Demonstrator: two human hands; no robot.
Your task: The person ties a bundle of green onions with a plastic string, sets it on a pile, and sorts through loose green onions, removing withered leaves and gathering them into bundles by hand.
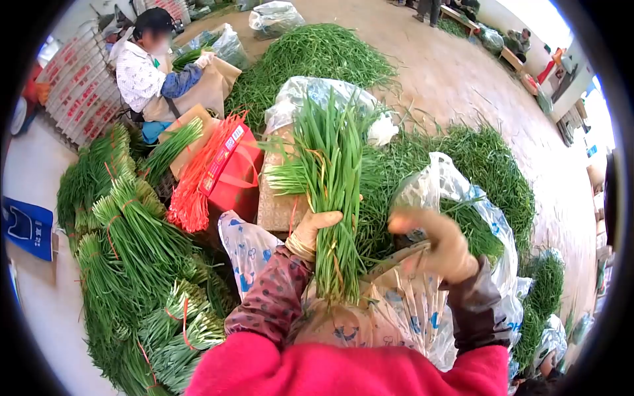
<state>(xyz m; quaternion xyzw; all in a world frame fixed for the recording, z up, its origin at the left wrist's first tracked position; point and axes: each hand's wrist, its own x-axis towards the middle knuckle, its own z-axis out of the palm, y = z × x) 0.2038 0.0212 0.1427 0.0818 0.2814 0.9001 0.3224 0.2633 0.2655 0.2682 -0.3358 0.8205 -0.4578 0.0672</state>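
My left hand (pixel 312 232), in a pale glove, is wrapped round a bunch of long green stalks (pixel 333 198) held upright in front of me. To the right, my right hand (pixel 439 244) is raised apart from the bunch and smeared by motion, so its fingers are unclear. Behind the bunch stands a cardboard box (pixel 274 198) with more cut stalks on it. Red ties (pixel 198 181) lie across a red bag (pixel 241 171) to the left. A patterned apron (pixel 396 310) covers my lap.
Tied green bundles (pixel 139 264) are piled at the left. Loose greens (pixel 317 56) lie heaped ahead, with another heap (pixel 489 165) at the right beside a clear plastic bag (pixel 498 218). A seated co-worker (pixel 142 76) holds stalks at the upper left, near stacked crates (pixel 79 86).
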